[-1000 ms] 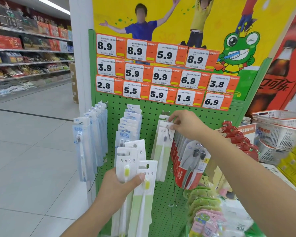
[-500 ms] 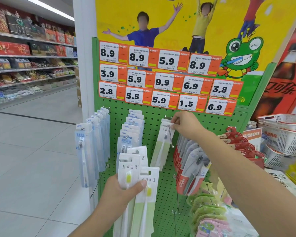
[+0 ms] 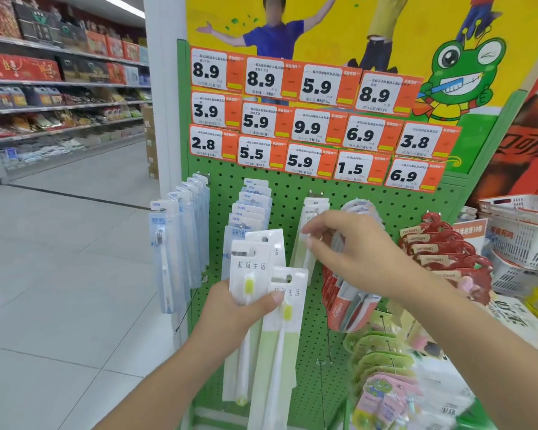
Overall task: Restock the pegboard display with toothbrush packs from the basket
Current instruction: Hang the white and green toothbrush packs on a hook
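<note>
My left hand grips a fan of three white-and-green toothbrush packs low in front of the green pegboard, thumb across their fronts. My right hand hovers just right of them with its fingers loosely curled and blurred, and I see nothing in it. It sits a little below and in front of matching white-and-green packs hanging on a hook.
Blue packs hang on the left hook and the middle hook. Red Colgate packs, red-carded packs and green and pink children's packs fill the right side. White baskets stand at the far right.
My right hand has let go of the pack at the hook and dropped down and back toward me. The left hand still holds its packs, slightly higher.
</note>
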